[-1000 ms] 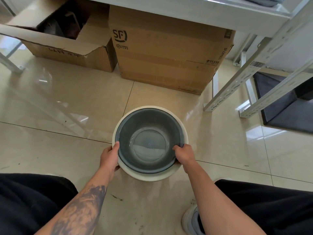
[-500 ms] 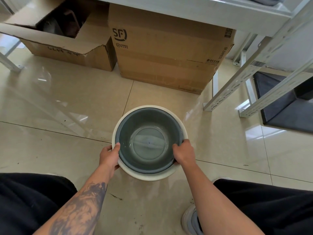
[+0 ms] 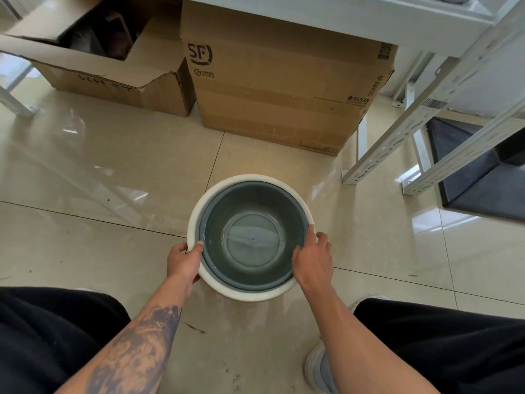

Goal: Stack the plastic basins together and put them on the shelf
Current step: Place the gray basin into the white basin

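A grey plastic basin is nested inside a larger white plastic basin on the tiled floor in front of me. My left hand grips the white basin's rim at its near left, thumb over the edge. My right hand holds the stack's right side, with the thumb on the rim and fingers spread around the outside. The white metal shelf runs across the top of the view, with slotted uprights at the right.
Two cardboard boxes stand on the floor under the shelf: an open one at the left and a closed SF one just beyond the basins. A dark mat lies at the right. My knees and a shoe frame the near floor.
My right hand has slid from the grey basin's near-right rim outward to the stack's right side. The left hand has kept its grip. The basins have barely shifted.
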